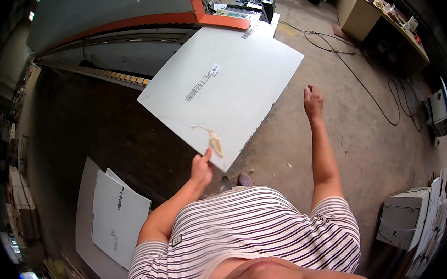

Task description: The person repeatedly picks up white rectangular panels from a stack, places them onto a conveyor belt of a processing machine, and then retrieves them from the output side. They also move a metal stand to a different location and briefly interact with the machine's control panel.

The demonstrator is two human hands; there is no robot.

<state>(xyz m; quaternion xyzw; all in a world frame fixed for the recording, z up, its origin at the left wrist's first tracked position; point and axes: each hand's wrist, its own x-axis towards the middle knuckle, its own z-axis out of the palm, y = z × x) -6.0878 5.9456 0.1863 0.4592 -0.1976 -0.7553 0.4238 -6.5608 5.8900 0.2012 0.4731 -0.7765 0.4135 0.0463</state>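
A large white panel with dark printing and a small label slants across the view, its near corner towards me. My left hand grips that panel by its near left edge, thumb on top and the other fingers beneath. Close to the thumb, a beige torn patch marks the panel's surface. My right hand is held out over the floor, apart from the panel's right edge. Its fingers are curled in, and nothing shows in them.
The panel's far end lies by a grey machine with an orange rail. More white panels stand at lower left. Cables cross the floor towards a desk. A grey cabinet stands at right.
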